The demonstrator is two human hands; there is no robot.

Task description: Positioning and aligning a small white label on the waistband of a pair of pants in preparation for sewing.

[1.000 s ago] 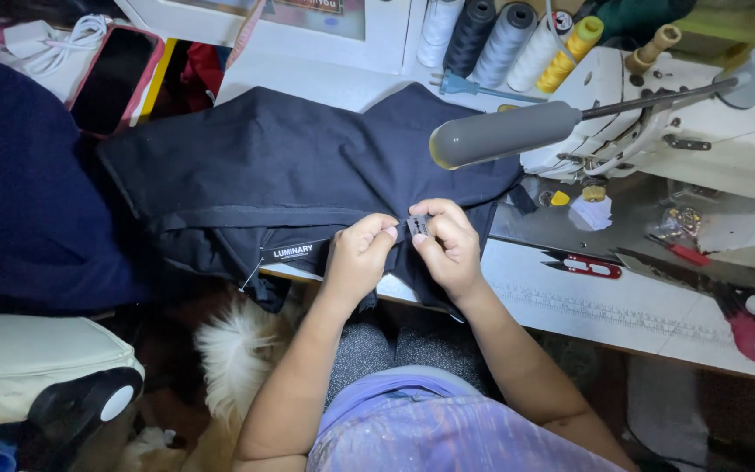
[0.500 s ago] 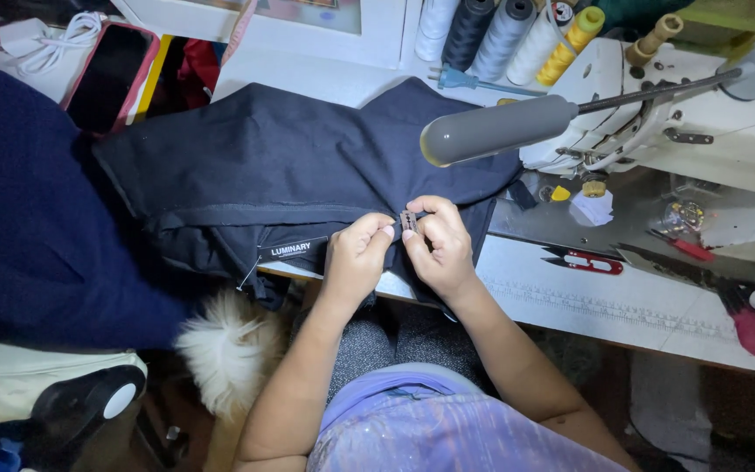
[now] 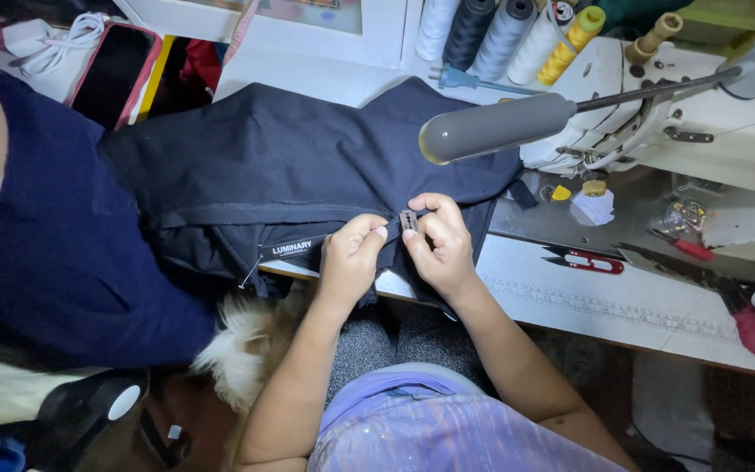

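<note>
Far off to the left of both hands lies a phone (image 3: 111, 74) in a pink case, screen up beside a coiled white cable (image 3: 63, 39), out of the way of the work. Between that and the hands spreads a dark garment (image 3: 308, 166), draped over the table edge (image 3: 622, 301) so its hem hangs toward the person's lap; a small label (image 3: 292, 248) shows just left of the left hand. The left hand (image 3: 351, 258) is closed in a pinch on the zipper tape (image 3: 386, 229), apparently to keep it taut. Touching it, the right hand (image 3: 439, 245) is also pinched shut, thumb and forefinger holding a small metal zipper slider (image 3: 409, 220) against the tape's end, so both hands meet at one spot over the table's near edge. Above the right hand hangs a grey lamp head (image 3: 491, 127), lighting that spot. Further right sits the white sewing machine (image 3: 727, 131), with thread cones (image 3: 504, 35) behind it, red thread snips (image 3: 592, 260) and red-handled scissors (image 3: 744, 310) lying well apart on the right.
</note>
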